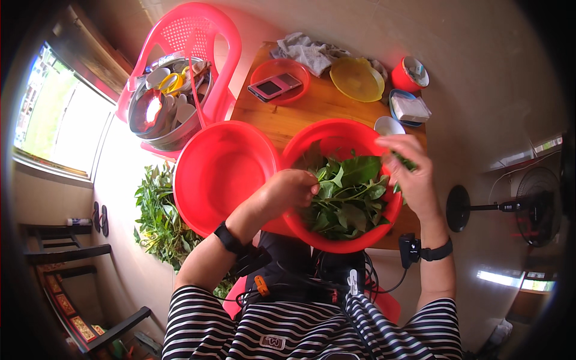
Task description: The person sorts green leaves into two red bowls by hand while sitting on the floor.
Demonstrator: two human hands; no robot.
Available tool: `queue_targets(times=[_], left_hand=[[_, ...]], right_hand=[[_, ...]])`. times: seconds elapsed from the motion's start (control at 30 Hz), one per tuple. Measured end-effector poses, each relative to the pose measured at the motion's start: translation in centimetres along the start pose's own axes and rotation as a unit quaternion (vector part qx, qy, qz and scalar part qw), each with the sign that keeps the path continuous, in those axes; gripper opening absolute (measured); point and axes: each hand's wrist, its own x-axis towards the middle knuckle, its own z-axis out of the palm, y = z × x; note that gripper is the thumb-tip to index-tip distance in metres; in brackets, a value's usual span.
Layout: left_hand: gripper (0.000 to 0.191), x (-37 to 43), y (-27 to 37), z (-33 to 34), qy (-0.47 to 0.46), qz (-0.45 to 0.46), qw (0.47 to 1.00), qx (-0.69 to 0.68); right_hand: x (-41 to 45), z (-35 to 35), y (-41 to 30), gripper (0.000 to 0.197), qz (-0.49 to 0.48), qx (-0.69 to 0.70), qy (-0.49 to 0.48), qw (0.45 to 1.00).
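Note:
My left hand (294,186) pinches the stem of a leafy green at the left side of a red plastic basin (344,245). Loose leafy greens (348,218) fill much of that basin. Over its right rim, my right hand (411,166), slightly blurred, holds a small bunch of green leaves (405,161) between thumb and fingers. A second red plastic basin (225,168), with nothing in it, stands to the left, close against the first. On the floor beyond it lies a large heap of leafy stems (162,216).
The wooden table (321,114) bears a phone (274,87) on a red plate, a yellow plate (357,78), cloths (308,51), a white bowl (389,126) and tissues (410,108). A pink plastic chair (222,90) carries a metal basin of dishes (171,103). At right stands a fan (535,204).

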Motion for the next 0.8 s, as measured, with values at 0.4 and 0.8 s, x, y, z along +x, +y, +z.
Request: queue_targets(times=[0.4, 0.8], left_hand=[[0.027, 1.7, 2.7, 2.2, 0.123, 0.111, 0.912, 0.374], [0.027, 4.5, 1.9, 3.3, 0.247, 0.227, 0.755, 0.563]], right_hand=[[1.1, 1.5, 5.5, 0.021, 0.1, -0.206, -0.184, 0.956], [2.5, 1.7, 9.2, 0.017, 0.042, -0.211, 0.03, 0.976]])
